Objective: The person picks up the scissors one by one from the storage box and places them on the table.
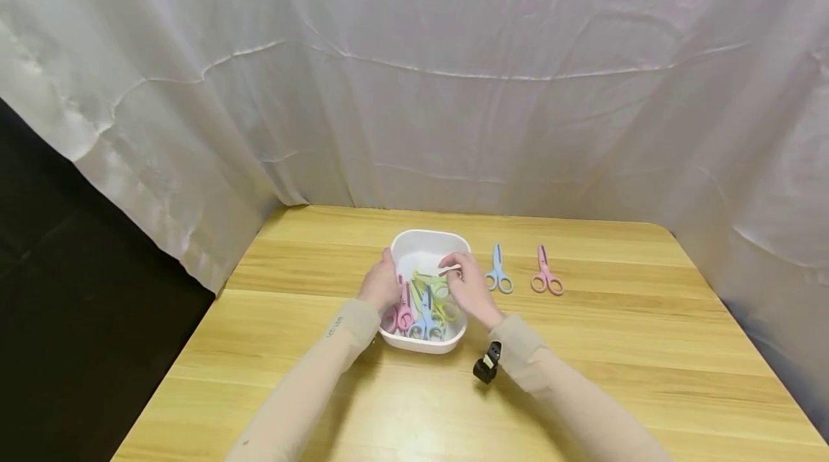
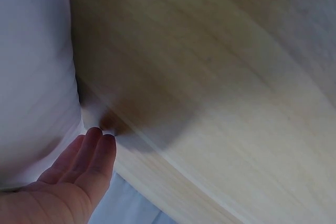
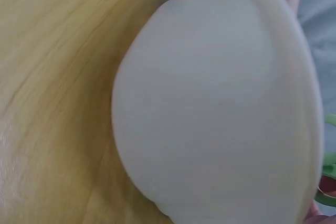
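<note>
A white plastic bin (image 1: 424, 347) stands on the table, several scissors with pink, blue and green handles lying in its near half. My left hand (image 1: 381, 283) holds the bin's left side, its fingers along the outer wall in the left wrist view; the thumb is hidden. My right hand (image 1: 469, 291) reaches over the right rim and pinches at green scissors (image 1: 442, 287). A pale strip (image 1: 449, 270) shows at its fingertips. In the right wrist view green handle loops (image 3: 329, 169) appear beside the fingers, mostly hidden by the bin wall. Inside lie pink scissors (image 1: 404, 311) and blue scissors (image 1: 426, 322).
Right of the bin, blue scissors (image 1: 498, 271) and pink scissors (image 1: 545, 273) lie apart on the wooden table (image 1: 615, 347), blades pointing away. A grey curtain (image 1: 453, 124) hangs behind the table. A black camera (image 1: 487, 363) is strapped under the right wrist.
</note>
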A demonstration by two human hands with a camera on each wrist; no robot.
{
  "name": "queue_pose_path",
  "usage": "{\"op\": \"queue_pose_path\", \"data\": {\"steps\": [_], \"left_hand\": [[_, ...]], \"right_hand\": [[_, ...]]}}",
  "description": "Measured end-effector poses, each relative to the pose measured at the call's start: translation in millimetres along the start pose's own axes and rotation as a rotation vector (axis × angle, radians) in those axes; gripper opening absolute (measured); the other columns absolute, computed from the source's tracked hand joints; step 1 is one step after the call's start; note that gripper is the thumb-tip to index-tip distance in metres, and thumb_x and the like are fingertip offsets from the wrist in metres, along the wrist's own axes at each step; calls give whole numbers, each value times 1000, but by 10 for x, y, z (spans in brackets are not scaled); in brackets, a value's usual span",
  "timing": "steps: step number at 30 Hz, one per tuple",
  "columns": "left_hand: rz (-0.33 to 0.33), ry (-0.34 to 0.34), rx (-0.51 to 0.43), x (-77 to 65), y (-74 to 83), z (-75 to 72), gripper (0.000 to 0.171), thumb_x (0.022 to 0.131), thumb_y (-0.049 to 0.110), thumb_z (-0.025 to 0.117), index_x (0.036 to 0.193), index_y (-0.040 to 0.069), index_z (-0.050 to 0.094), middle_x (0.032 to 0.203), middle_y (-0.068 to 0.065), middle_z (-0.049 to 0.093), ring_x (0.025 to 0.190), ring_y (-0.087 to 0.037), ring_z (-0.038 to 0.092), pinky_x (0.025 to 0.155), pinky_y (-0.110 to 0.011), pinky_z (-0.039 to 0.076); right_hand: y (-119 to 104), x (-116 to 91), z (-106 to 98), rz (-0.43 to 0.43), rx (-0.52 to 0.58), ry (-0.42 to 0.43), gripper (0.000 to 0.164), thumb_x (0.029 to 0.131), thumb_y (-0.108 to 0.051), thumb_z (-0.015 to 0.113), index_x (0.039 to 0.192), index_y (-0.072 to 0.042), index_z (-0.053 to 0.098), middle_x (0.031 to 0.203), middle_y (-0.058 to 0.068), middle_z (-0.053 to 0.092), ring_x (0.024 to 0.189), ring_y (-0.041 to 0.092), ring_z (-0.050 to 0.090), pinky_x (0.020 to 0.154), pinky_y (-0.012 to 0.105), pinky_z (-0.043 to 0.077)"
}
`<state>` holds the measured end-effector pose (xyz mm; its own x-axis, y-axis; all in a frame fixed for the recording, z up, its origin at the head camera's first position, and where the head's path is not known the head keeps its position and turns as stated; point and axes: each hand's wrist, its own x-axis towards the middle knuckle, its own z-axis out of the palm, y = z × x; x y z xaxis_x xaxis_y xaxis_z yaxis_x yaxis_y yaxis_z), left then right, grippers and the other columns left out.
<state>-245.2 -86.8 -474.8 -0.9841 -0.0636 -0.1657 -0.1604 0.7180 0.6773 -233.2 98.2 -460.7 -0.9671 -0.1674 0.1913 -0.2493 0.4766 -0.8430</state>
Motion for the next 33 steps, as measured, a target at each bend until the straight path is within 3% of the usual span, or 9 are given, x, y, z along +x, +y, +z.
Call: {"op": "queue_pose_path", "data": {"steps": [4,11,17,23,30,33], "left_hand": [[-4,-6,-22,14,0,16,96,85,-11,63,161,6,8,141,-27,55,106,-34,66,80,-34,61],[-4,-1,-23,26,-1,24,94,85,-11,63,161,7,11,140,-26,56,110,-36,65,92,-40,59],[-11,-5,-21,-5,15,2,91,87,-8,64,161,7,12,134,-26,60,108,-34,66,94,-41,58],[-19,-14,-29,-1,35,-22,94,87,-8,64,161,8,10,134,-25,59,102,-31,66,84,-36,61],[-38,-17,-25,4,25,-7,93,88,-8,64,162,9,10,138,-25,57,110,-34,65,91,-39,60],[-23,-13,-14,2,15,3,91,89,-6,64,161,7,10,135,-26,59,107,-34,66,88,-39,60]], "right_hand": [[20,15,-59,45,52,29,20,93,-1,49,107,0,63,115,19,62,105,31,64,90,37,53],[30,27,-150,126,169,47,20,97,-7,53,114,3,60,117,22,62,109,31,62,91,33,54],[49,3,-200,146,222,23,23,99,-11,55,117,3,59,121,21,60,117,32,57,91,30,52],[66,3,-219,163,289,11,24,97,-13,60,118,1,59,125,20,58,121,31,54,104,40,47],[82,-19,-214,173,327,0,34,96,-7,62,127,0,51,133,23,57,128,37,55,112,48,45],[81,-25,-227,186,364,-17,41,95,-6,63,133,-1,46,136,24,58,129,38,56,112,48,46]]}}
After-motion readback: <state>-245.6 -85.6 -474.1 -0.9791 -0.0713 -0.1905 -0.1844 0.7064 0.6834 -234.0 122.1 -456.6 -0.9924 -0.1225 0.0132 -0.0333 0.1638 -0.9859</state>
